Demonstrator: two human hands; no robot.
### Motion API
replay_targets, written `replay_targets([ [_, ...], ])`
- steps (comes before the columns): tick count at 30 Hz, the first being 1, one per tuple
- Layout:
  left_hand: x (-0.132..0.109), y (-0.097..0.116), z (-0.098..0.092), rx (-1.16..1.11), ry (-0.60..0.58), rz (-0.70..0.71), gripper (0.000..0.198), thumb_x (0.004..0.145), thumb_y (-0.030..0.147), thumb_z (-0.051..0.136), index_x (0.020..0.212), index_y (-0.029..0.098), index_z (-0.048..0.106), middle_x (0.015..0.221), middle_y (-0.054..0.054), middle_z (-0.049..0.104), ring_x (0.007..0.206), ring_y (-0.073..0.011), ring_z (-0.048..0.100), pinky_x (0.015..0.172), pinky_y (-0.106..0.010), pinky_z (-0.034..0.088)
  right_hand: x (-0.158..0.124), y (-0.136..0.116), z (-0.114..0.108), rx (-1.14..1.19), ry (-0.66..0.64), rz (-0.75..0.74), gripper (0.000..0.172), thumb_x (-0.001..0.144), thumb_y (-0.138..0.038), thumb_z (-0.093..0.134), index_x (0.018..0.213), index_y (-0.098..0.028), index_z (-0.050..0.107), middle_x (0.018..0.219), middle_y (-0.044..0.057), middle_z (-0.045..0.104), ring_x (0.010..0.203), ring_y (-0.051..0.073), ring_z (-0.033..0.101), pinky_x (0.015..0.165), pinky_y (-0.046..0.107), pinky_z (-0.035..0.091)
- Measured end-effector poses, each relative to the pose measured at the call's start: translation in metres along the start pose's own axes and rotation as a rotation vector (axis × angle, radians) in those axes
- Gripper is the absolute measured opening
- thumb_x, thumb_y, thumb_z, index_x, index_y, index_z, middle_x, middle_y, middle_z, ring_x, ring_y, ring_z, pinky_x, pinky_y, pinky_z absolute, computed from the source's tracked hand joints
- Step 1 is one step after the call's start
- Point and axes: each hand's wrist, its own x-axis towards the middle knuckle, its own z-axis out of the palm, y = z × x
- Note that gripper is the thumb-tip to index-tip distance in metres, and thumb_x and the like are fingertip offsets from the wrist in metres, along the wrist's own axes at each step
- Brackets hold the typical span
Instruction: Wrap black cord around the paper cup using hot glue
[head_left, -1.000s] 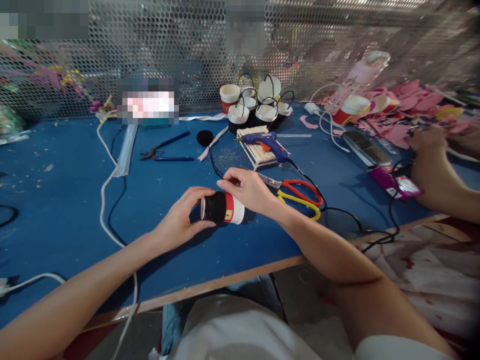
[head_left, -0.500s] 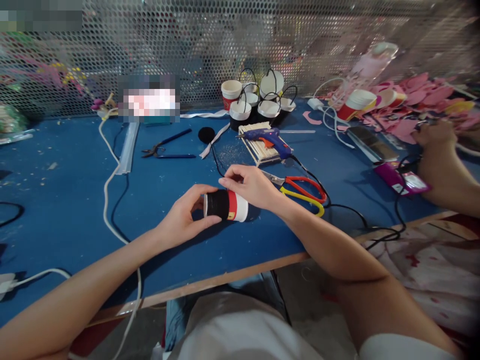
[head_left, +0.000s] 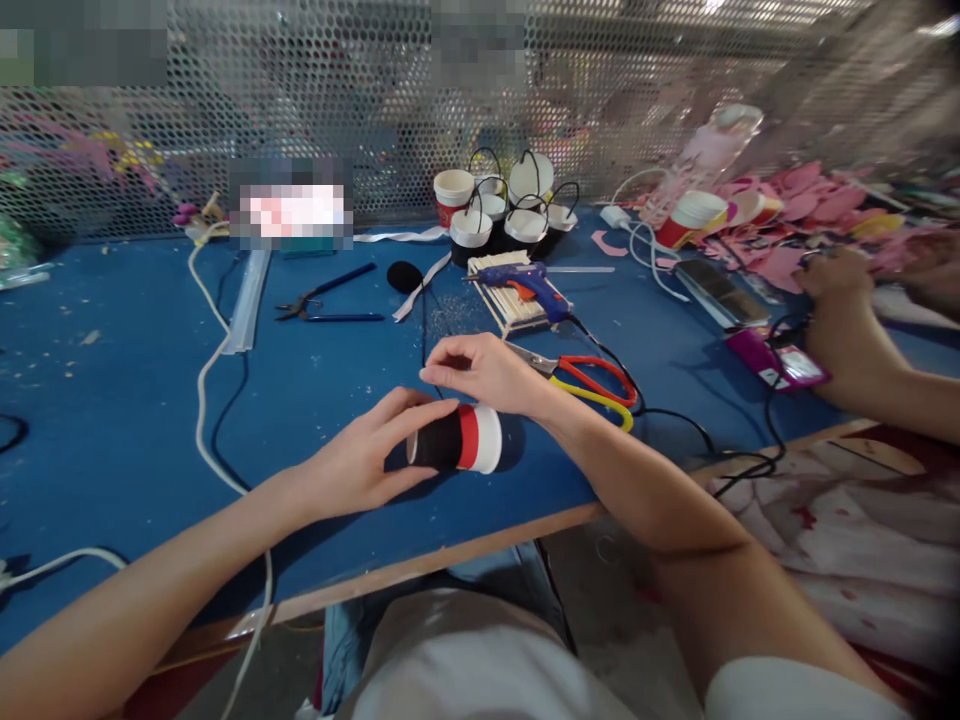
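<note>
A paper cup (head_left: 478, 438) lies on its side above the blue table, wrapped in black cord at one end, with a red band and white rim beside it. My left hand (head_left: 390, 450) grips the wrapped end between thumb and fingers. Just above the cup, my right hand (head_left: 480, 372) is closed in a pinch on a thin black cord (head_left: 424, 325). That cord runs back to a black ball of cord (head_left: 405, 277). A short stretch of it shows between the pinching fingers and the cup.
Scissors (head_left: 596, 385) with red and yellow handles lie right of my right hand. Behind them a blue glue gun (head_left: 525, 285) rests on a stick rack (head_left: 499, 308). Pliers (head_left: 330, 295), several cord-handled cups (head_left: 525, 228) and white cables are around. A co-worker's hand (head_left: 836, 275) is at right.
My right hand has moved slightly left and off the cup, drawing the cord with it. The cup has turned in my left hand, whose fingers now reach further over its top.
</note>
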Motion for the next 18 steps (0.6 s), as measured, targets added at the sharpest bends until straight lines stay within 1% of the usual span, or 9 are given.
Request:
replay_targets([
  [2, -0.001, 0.003, -0.001, 0.033, -0.021, -0.015, 0.056, 0.082, 0.028, 0.058, 0.133, 0.023, 0.034, 0.122, -0.01, 0.045, 0.116, -0.0227, 0.048, 0.097, -0.036, 0.044, 0.003, 0.003, 0.003, 0.01, -0.045, 0.009, 0.019, 0.08, -0.031, 0.057, 0.072, -0.014, 0.061, 0.068, -0.001, 0.06, 0.064, 0.009, 0.053, 0.062, 0.022, 0.041],
  [5, 0.0, 0.005, -0.002, 0.055, -0.004, -0.08, 0.054, 0.078, 0.031, 0.061, 0.127, 0.021, 0.04, 0.122, -0.01, 0.047, 0.113, -0.024, 0.05, 0.094, -0.036, 0.046, 0.005, 0.008, 0.007, 0.011, -0.089, 0.06, 0.019, 0.079, -0.031, 0.058, 0.072, -0.014, 0.062, 0.068, 0.001, 0.062, 0.066, 0.01, 0.055, 0.063, 0.023, 0.042],
  [7, 0.002, 0.005, -0.003, 0.041, 0.0, -0.13, 0.053, 0.076, 0.033, 0.063, 0.123, 0.02, 0.043, 0.116, -0.009, 0.051, 0.107, -0.0238, 0.054, 0.09, -0.036, 0.049, 0.007, 0.008, 0.004, -0.016, -0.061, 0.115, 0.022, 0.08, -0.034, 0.056, 0.074, -0.013, 0.062, 0.065, 0.001, 0.061, 0.063, 0.011, 0.056, 0.061, 0.024, 0.042],
  [8, 0.003, 0.005, -0.004, 0.028, 0.005, -0.149, 0.052, 0.075, 0.033, 0.064, 0.122, 0.02, 0.044, 0.113, -0.009, 0.052, 0.103, -0.023, 0.056, 0.086, -0.036, 0.05, 0.008, 0.008, -0.001, -0.042, -0.019, 0.132, 0.024, 0.081, -0.035, 0.054, 0.075, -0.013, 0.062, 0.064, 0.002, 0.061, 0.062, 0.011, 0.056, 0.061, 0.024, 0.043],
  [11, 0.005, 0.001, -0.005, -0.051, 0.051, -0.181, 0.049, 0.074, 0.032, 0.064, 0.118, 0.02, 0.046, 0.11, -0.008, 0.055, 0.097, -0.0208, 0.059, 0.081, -0.034, 0.053, 0.011, 0.006, -0.027, -0.2, 0.233, 0.104, 0.023, 0.082, -0.032, 0.049, 0.08, -0.013, 0.063, 0.069, 0.003, 0.063, 0.064, 0.013, 0.057, 0.063, 0.026, 0.043],
  [14, 0.005, -0.005, -0.006, -0.112, 0.099, -0.226, 0.053, 0.072, 0.033, 0.067, 0.118, 0.02, 0.045, 0.111, -0.008, 0.058, 0.095, -0.0209, 0.061, 0.083, -0.036, 0.053, 0.015, 0.009, -0.066, -0.496, 0.512, 0.09, 0.022, 0.079, -0.02, 0.047, 0.093, -0.013, 0.063, 0.082, 0.007, 0.065, 0.074, 0.016, 0.058, 0.072, 0.03, 0.043],
  [16, 0.005, -0.009, -0.006, -0.136, 0.119, -0.261, 0.057, 0.07, 0.037, 0.069, 0.119, 0.021, 0.045, 0.11, -0.008, 0.06, 0.093, -0.0221, 0.064, 0.082, -0.04, 0.054, 0.016, 0.017, -0.09, -0.718, 0.555, 0.216, 0.025, 0.074, -0.014, 0.049, 0.094, -0.011, 0.063, 0.093, 0.012, 0.063, 0.086, 0.021, 0.057, 0.079, 0.034, 0.041],
  [17, 0.005, -0.01, -0.007, -0.14, 0.118, -0.277, 0.058, 0.069, 0.038, 0.069, 0.119, 0.021, 0.045, 0.109, -0.008, 0.061, 0.091, -0.0227, 0.064, 0.082, -0.041, 0.054, 0.017, 0.023, -0.1, -0.785, 0.517, 0.316, 0.024, 0.072, -0.014, 0.051, 0.091, -0.01, 0.063, 0.096, 0.015, 0.062, 0.09, 0.024, 0.056, 0.081, 0.037, 0.041],
  [18, 0.005, -0.011, -0.007, -0.143, 0.121, -0.292, 0.059, 0.069, 0.039, 0.069, 0.119, 0.021, 0.045, 0.108, -0.008, 0.061, 0.089, -0.0229, 0.065, 0.081, -0.043, 0.054, 0.016, 0.03, -0.108, -0.807, 0.438, 0.405, 0.021, 0.071, -0.016, 0.053, 0.087, -0.008, 0.064, 0.095, 0.018, 0.061, 0.091, 0.027, 0.055, 0.08, 0.039, 0.041],
])
